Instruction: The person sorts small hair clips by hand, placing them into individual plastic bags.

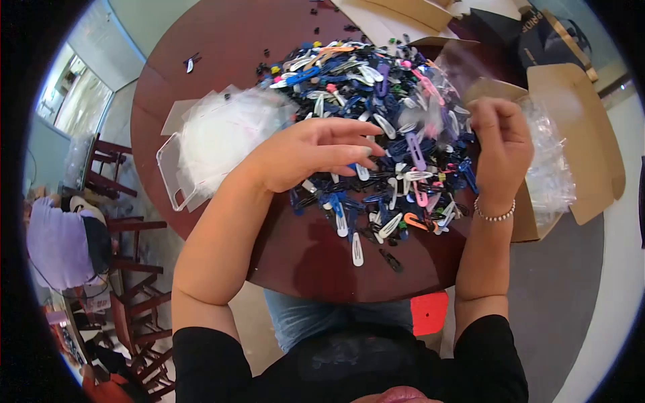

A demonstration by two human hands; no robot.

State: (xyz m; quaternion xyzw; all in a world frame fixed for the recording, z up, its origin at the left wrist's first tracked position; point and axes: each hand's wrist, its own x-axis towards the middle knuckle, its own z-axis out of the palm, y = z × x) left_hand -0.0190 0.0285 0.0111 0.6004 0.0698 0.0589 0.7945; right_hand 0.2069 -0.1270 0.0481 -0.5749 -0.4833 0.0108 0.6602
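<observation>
A large heap of hair clips in navy, white, black, purple, pink and orange covers the middle of the round table. My left hand hovers over the heap's left side, fingers apart, with nothing visible in it. On the right, my right hand is closed, its fingertips pinching the edge of a clear plastic bag. The bag is smeared by motion and hangs over the clips; its contents are hard to make out. Left of the heap lies a stack of clear plastic bags.
The stack sits in a clear tray. An open cardboard box with clear packaging stands at the right. Several small dark clips are scattered on the dark red table. Stools stand on the left.
</observation>
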